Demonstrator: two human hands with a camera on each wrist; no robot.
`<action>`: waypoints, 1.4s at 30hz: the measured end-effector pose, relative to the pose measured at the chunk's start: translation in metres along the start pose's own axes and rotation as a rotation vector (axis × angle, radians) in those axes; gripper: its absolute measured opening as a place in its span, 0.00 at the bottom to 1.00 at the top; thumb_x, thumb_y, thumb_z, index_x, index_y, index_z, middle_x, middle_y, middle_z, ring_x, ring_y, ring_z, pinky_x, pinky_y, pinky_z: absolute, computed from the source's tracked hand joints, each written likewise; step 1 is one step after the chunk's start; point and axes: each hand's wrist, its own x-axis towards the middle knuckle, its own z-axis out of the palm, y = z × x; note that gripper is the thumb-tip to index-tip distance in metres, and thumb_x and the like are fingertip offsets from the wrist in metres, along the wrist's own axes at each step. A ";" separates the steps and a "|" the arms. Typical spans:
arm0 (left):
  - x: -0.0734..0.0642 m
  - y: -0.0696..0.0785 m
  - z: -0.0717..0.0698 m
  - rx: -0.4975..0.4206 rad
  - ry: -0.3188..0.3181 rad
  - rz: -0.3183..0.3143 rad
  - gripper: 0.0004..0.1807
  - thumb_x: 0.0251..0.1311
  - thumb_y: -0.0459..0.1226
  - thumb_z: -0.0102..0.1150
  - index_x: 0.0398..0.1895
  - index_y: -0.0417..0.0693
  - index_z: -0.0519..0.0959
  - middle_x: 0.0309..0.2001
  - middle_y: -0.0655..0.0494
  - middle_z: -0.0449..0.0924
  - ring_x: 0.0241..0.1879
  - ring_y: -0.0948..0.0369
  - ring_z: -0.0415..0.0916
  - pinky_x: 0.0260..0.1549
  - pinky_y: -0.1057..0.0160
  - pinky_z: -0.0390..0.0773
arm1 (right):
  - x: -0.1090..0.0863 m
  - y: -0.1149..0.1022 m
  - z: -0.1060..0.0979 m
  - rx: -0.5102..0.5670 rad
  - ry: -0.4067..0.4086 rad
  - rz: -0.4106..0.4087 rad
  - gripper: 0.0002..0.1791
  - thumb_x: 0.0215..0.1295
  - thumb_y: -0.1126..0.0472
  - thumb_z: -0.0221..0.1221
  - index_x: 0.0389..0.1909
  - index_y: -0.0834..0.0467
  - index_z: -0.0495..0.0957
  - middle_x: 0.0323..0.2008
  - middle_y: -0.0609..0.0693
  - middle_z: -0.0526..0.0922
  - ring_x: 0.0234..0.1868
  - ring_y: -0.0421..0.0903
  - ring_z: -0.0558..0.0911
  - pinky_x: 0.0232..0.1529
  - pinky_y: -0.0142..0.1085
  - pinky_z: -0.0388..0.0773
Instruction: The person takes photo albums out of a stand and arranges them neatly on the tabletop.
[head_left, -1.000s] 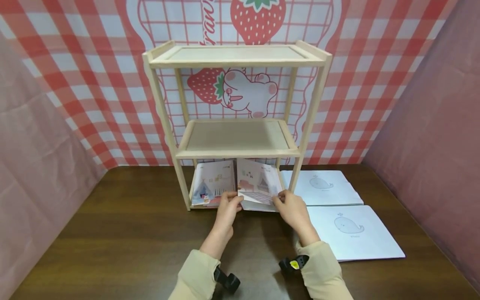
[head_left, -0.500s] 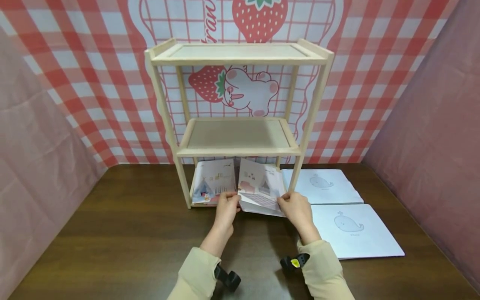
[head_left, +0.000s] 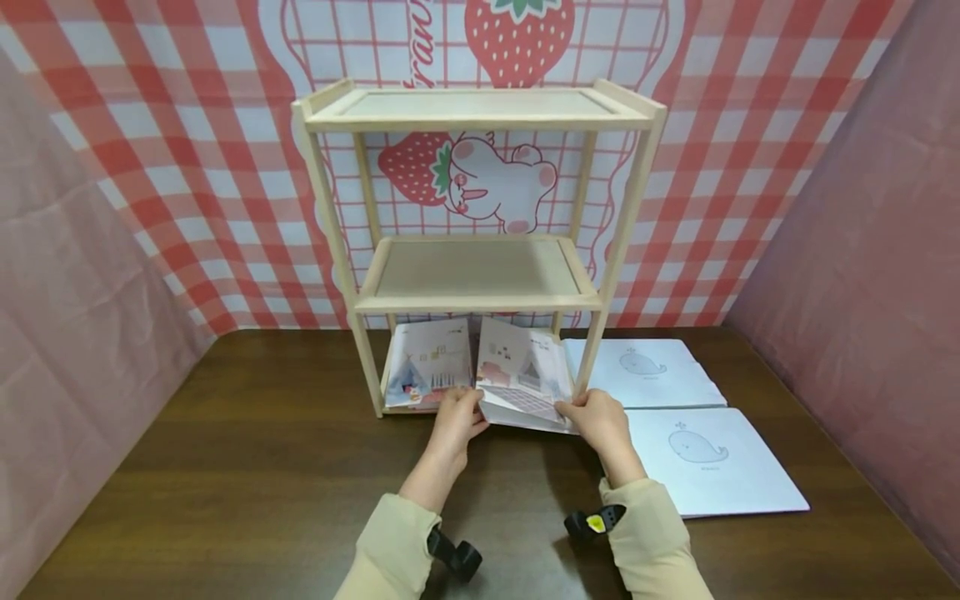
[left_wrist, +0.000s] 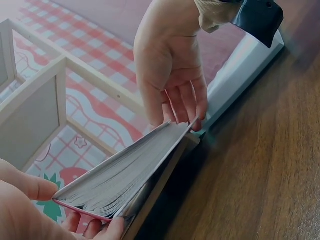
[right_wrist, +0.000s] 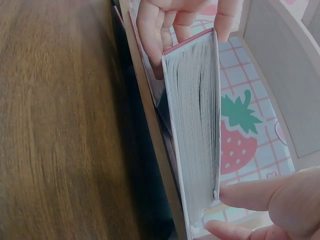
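Observation:
A thick book (head_left: 513, 354) with a pale, room-scene cover lies on the bottom tier of a wooden shelf rack (head_left: 480, 302), its front end lifted and jutting past the edge. My left hand (head_left: 452, 421) grips its near left corner, thumb on the top cover and fingers beneath. At the near right corner my right hand (head_left: 603, 423) pinches it, thumb on top. The wrist views show the book's page block (right_wrist: 192, 110) between its covers, slightly fanned in the left wrist view. Beside it on the same tier lies a similar book (head_left: 431, 362).
Two white panels with whale drawings, a near one (head_left: 712, 467) and a far one (head_left: 641, 371), lie flat right of the rack; whether they are one opened book, I cannot tell. Rack posts (head_left: 618, 242) stand close to both hands. A checkered cloth (head_left: 187, 192) hangs behind.
The book's front end has come slightly toward me and right, away from the left book. My right hand has shifted a little right and nearer, keeping its pinch; my left hand has barely moved.

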 end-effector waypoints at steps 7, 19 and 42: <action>-0.001 0.001 -0.001 -0.004 -0.034 0.002 0.11 0.59 0.33 0.41 0.42 0.35 0.61 0.36 0.49 0.61 0.33 0.58 0.69 0.41 0.60 0.75 | 0.002 0.001 -0.001 0.020 -0.038 0.003 0.16 0.53 0.53 0.60 0.23 0.65 0.79 0.21 0.53 0.75 0.23 0.48 0.70 0.23 0.36 0.66; -0.005 0.003 -0.003 0.033 -0.095 -0.039 0.10 0.52 0.34 0.38 0.38 0.41 0.62 0.29 0.54 0.68 0.26 0.61 0.69 0.31 0.65 0.72 | -0.001 0.001 -0.007 0.028 -0.118 0.029 0.17 0.54 0.51 0.59 0.21 0.63 0.77 0.16 0.47 0.66 0.20 0.44 0.66 0.20 0.33 0.62; 0.002 0.000 -0.009 0.034 -0.177 -0.064 0.13 0.63 0.38 0.42 0.41 0.36 0.68 0.26 0.58 0.74 0.26 0.64 0.74 0.34 0.63 0.75 | -0.004 0.000 -0.014 0.079 -0.267 0.042 0.16 0.53 0.56 0.61 0.18 0.65 0.75 0.16 0.48 0.71 0.20 0.42 0.69 0.20 0.32 0.65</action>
